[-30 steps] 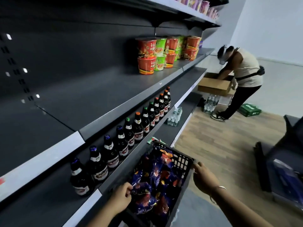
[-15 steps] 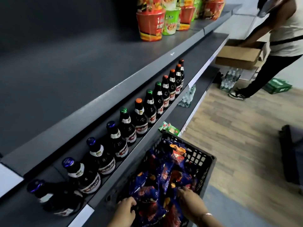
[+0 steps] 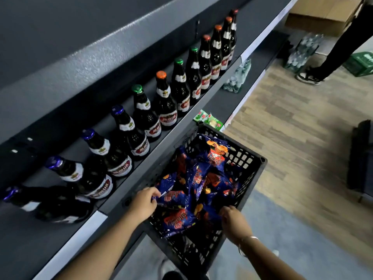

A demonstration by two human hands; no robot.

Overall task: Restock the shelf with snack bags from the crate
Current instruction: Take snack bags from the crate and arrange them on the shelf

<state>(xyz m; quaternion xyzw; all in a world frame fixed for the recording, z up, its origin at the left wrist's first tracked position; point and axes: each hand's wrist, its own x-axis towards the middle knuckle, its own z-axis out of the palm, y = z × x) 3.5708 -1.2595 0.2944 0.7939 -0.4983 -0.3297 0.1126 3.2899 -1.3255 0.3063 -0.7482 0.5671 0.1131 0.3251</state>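
Note:
A black plastic crate (image 3: pixel 250 170) rests against the lower shelf edge, filled with several blue and orange snack bags (image 3: pixel 203 178). My left hand (image 3: pixel 144 203) is inside the crate's left side and pinches the corner of a blue snack bag. My right hand (image 3: pixel 234 221) reaches into the crate's near right part with curled fingers gripping another snack bag. The dark grey shelf (image 3: pixel 220 98) below the bottle row runs away to the upper right.
A row of dark beer bottles (image 3: pixel 165 106) fills the shelf left of the crate. Green packets (image 3: pixel 209 119) lie just beyond the crate, and a pack of water bottles (image 3: pixel 238 77) farther on. Another person's leg (image 3: pixel 341 49), a cardboard box (image 3: pixel 321 15) and a green crate (image 3: pixel 361 63) are at the top right.
The view has tilted further down toward the crate. My right hand left the crate's rim and went in among the bags; my left hand moved from the rim onto a bag's corner.

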